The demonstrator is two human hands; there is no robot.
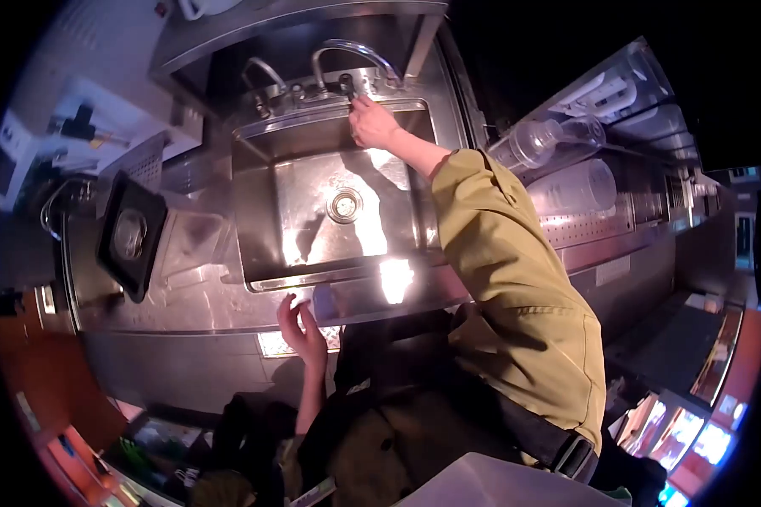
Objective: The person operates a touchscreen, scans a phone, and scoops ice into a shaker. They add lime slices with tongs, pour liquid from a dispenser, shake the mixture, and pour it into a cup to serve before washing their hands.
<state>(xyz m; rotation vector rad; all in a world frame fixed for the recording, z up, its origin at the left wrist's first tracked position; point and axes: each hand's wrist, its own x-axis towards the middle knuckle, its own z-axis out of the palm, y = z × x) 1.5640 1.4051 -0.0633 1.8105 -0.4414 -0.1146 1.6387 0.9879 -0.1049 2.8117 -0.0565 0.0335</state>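
Observation:
My right hand [372, 122] reaches across the steel sink [254, 203] to its back rim, fingers closed on the dark tap handle [346, 84] below the curved faucet [355, 49]. An olive sleeve covers that arm. My left hand [303, 328] rests against the counter's front edge [228, 317], fingers spread, holding nothing. The basin is bare, with a round drain [344, 205] in its floor; no running water is visible.
A black square lid [129, 235] with a round centre lies on the counter left of the sink. A second, smaller faucet [266, 72] stands beside the main one. Clear plastic containers [558, 139] lie on the perforated drain rack at the right.

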